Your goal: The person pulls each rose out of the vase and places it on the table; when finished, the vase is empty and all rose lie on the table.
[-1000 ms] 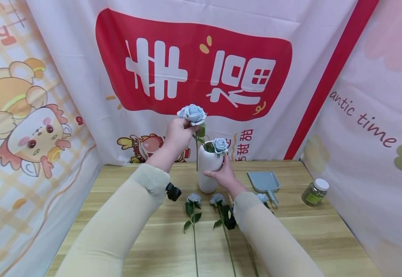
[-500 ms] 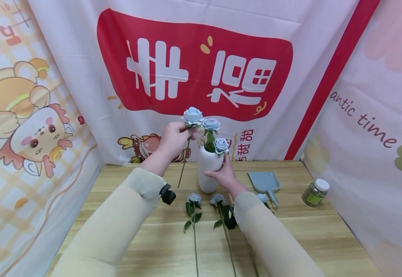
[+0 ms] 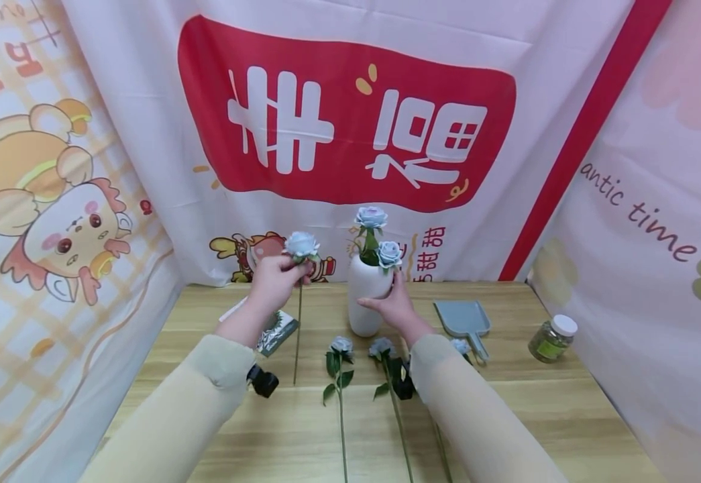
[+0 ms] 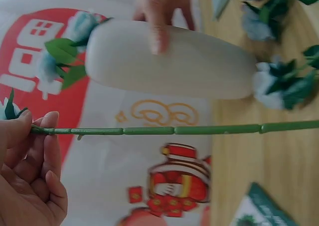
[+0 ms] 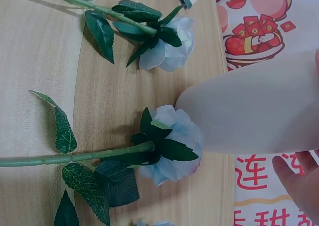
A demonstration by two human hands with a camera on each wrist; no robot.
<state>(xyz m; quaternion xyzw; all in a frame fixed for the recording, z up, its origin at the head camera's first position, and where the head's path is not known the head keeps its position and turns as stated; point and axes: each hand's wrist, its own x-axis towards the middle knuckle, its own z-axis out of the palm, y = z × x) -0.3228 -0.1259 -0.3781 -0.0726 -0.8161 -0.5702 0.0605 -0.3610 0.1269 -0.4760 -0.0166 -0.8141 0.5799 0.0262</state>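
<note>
Two roses, lower stems hidden in vase

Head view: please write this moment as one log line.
left hand: holds blue rose; right hand: holds white vase; in vase: two roses; lying on table: three roses

Here's a long-stemmed pale-blue rose, cropped at 2 edges of the left wrist view; flat green-and-white card, part-hidden behind the left forearm; clear white-lidded jar, green label too small to read!
</note>
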